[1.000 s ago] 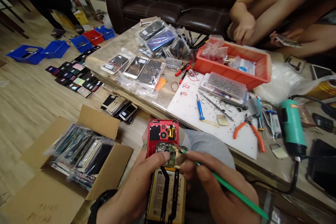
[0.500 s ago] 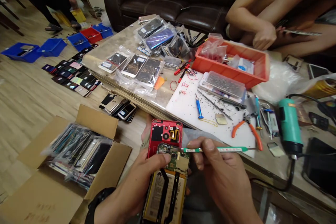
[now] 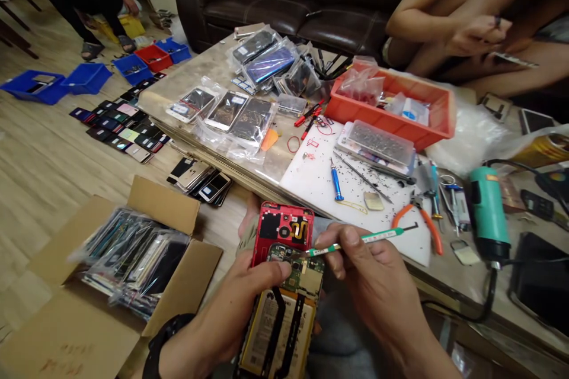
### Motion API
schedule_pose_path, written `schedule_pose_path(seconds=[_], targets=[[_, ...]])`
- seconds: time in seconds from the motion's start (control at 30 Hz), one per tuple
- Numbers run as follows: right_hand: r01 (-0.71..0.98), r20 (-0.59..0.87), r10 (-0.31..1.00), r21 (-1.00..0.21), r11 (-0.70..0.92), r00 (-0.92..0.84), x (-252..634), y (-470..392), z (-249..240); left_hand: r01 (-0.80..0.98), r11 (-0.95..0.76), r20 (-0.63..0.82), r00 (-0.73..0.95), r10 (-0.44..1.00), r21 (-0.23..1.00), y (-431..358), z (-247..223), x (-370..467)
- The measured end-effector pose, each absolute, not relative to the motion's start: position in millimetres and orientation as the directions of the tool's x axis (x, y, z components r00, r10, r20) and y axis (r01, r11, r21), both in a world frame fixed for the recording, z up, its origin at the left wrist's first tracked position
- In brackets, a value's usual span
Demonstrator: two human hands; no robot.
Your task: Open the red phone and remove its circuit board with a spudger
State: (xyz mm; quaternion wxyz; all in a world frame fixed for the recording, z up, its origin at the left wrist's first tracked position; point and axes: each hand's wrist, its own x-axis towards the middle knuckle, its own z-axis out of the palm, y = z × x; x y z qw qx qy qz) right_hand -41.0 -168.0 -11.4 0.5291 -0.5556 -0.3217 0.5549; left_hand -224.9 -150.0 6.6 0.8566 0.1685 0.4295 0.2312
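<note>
An opened smartphone [image 3: 278,331] is held in my left hand [image 3: 242,293], its battery and green circuit board showing. My left thumb presses on the board's left side. Behind the board's top end is a red phone back cover [image 3: 271,228], inner side up. Between thumb and fingers, my right hand [image 3: 368,272] grips a thin green-and-white pry tool [image 3: 380,236]. Its metal tip touches or hovers just over the upper part of the board; I cannot tell which. The left fingers beneath the phone are mostly hidden.
On the table, a white mat [image 3: 306,180] bears a blue screwdriver [image 3: 336,182], tweezers and orange-handled pliers [image 3: 420,213]. An orange bin [image 3: 391,121] stands behind it, a teal hot-air tool [image 3: 489,213] to the right. A cardboard box [image 3: 191,278] of bagged phones sits left. Two other people are nearby.
The pry tool has tilted, its rear end now higher. The phone and red cover have shifted slightly right. The co-worker's hand at upper right has moved right.
</note>
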Motion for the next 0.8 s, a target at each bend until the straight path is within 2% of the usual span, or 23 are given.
schedule_pose_path(seconds=[0.57, 0.8], targets=[[-0.204, -0.276, 0.948, -0.949, -0.242, 0.156, -38.2, -165.3, -11.5, -0.239, 0.840, -0.662, 0.527, 0.533, 0.487, -150.6, 4.3, -225.8], [-0.290, -0.318, 0.935, -0.920, -0.264, 0.157, -47.5, -161.6, -6.3, -0.255, 0.838, -0.651, 0.536, 0.537, 0.482, -150.3, 2.8, -225.4]])
